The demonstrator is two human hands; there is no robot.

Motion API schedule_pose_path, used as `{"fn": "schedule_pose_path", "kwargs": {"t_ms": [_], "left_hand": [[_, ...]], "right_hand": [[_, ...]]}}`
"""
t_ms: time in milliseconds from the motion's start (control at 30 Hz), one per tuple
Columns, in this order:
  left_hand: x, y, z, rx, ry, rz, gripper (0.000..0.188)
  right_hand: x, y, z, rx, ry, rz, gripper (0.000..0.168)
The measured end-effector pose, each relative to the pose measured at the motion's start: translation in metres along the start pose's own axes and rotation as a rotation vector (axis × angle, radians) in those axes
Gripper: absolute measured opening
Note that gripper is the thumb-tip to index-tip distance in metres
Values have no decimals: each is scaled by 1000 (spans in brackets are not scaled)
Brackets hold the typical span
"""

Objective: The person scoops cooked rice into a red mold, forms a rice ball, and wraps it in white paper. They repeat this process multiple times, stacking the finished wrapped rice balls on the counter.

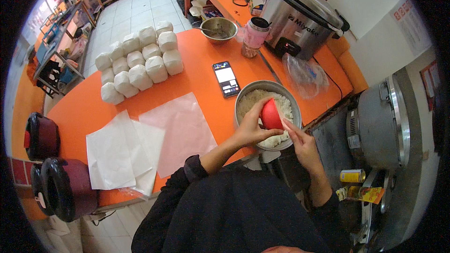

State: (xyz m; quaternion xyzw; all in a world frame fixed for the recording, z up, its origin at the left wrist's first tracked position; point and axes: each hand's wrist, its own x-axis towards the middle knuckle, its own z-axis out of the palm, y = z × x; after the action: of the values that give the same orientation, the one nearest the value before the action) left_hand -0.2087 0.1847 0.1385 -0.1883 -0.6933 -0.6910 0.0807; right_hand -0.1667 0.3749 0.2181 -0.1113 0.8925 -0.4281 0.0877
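My left hand (254, 126) grips a red plastic cup or bowl (270, 114), tilted on its side over a round metal pot (299, 112) of white cooked rice (276, 142). At the cup's mouth, my right hand (303, 144) has its fingers closed on a thin, pale flat tool (279, 110), perhaps a paddle; its outline is partly hidden. Left of the pot lie a pink sheet (182, 133) and overlapping white paper sheets (116, 151). White paper-wrapped bundles (140, 77) stand in rows at the back left.
A lit smartphone (225, 79) lies beside the pot. Behind are a metal bowl (219, 28), a pink tumbler (254, 37), a large Miyako rice cooker (299, 17) and a plastic bag (304, 75). Dark red lidded containers (75, 186) stand at the table's left edge.
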Motion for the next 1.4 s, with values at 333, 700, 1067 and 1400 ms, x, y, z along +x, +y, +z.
{"fn": "schedule_pose_path", "kwargs": {"t_ms": [333,700,1067,1400], "left_hand": [[13,-11,-7,274,253,229,94],[13,-17,2,227,387,164,99],[16,-21,-1,-157,369,154,100],[5,-12,3,-60,221,-17,99]], "right_hand": [[50,58,-4,-927,55,28,50],[22,30,23,-911,-248,-197,50],[40,79,7,-22,-193,156,44],[31,2,-22,-567,487,-134,26]]}}
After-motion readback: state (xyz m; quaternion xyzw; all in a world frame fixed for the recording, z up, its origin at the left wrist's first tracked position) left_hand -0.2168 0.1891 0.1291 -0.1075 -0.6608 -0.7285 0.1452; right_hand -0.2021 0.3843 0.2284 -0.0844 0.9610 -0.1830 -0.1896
